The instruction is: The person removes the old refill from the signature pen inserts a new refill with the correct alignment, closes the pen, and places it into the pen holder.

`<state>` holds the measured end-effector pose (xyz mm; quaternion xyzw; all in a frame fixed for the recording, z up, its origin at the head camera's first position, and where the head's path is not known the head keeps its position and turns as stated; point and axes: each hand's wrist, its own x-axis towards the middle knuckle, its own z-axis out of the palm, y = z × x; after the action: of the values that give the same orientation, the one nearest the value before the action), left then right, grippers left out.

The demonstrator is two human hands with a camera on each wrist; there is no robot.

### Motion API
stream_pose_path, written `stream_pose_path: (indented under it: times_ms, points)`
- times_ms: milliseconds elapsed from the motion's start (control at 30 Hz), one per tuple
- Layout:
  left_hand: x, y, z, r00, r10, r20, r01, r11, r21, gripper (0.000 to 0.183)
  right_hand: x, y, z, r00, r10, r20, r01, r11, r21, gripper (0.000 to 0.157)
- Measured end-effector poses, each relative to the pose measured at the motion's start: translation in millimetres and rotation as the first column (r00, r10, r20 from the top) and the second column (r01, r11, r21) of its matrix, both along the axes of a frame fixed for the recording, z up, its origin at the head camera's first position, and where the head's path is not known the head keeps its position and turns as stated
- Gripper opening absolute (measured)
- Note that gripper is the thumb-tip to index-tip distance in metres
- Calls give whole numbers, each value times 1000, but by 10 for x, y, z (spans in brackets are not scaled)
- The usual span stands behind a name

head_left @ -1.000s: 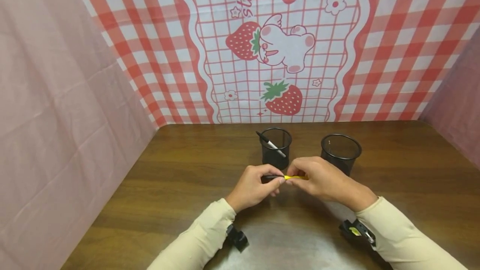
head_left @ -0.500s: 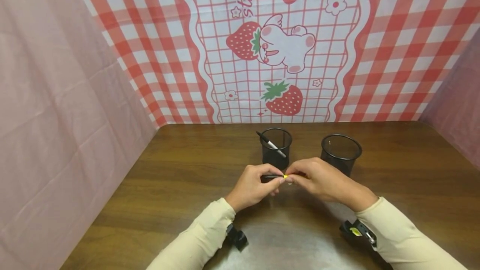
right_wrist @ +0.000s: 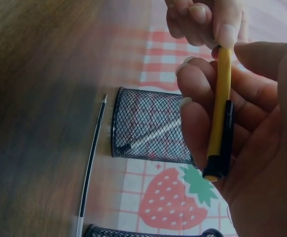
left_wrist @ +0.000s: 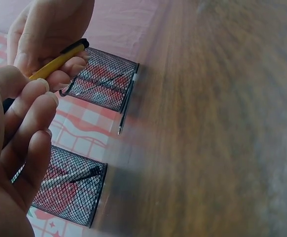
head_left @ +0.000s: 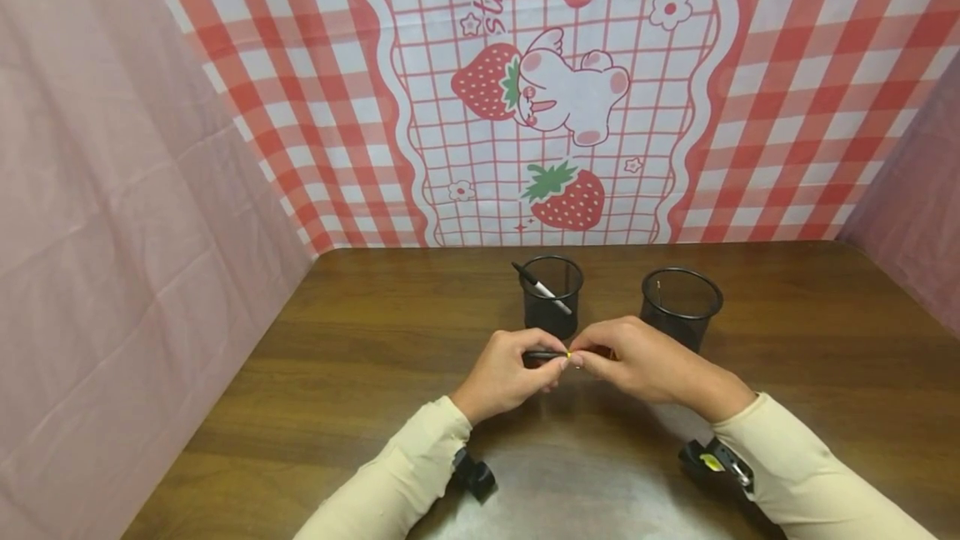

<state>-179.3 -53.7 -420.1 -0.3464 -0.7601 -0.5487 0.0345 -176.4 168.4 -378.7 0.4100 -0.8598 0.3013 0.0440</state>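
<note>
Between my two hands is a ballpoint pen with a yellow barrel (right_wrist: 221, 98) and a black clip (right_wrist: 227, 131). My left hand (head_left: 506, 373) pinches its dark front part (head_left: 543, 353) between thumb and fingers. My right hand (head_left: 641, 361) holds the yellow barrel, with the fingertips close against those of the left hand. In the head view the right fingers hide most of the yellow. A thin pen refill (right_wrist: 91, 163) with a metal tip lies on the table beyond the hands, hidden in the head view.
Just behind the hands stands a black mesh pen cup (head_left: 552, 298) with a black-capped, white-bodied marker (head_left: 542, 287) leaning in it. To its right is a second mesh cup (head_left: 684, 317), partly behind my right hand. A checked strawberry cloth (head_left: 562, 107) hangs at the table's back edge.
The right fingers have shifted on the barrel toward the left hand, so less yellow shows between the hands. Both arms and the cups have stayed in place.
</note>
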Motion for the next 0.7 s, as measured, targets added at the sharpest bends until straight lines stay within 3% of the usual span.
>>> stream_pose_path:
  times_ms: [333, 700]
  points:
    - [-16, -17, 2, 999, 33, 27, -35, 998, 47, 6, -1, 24, -15, 994, -81, 69, 81, 997, 12, 9]
    - [-62, -48, -31, 996, 70, 50, -74, 995, 69, 6, -41, 95, -13, 992, -129, -7, 129, 991, -45, 23]
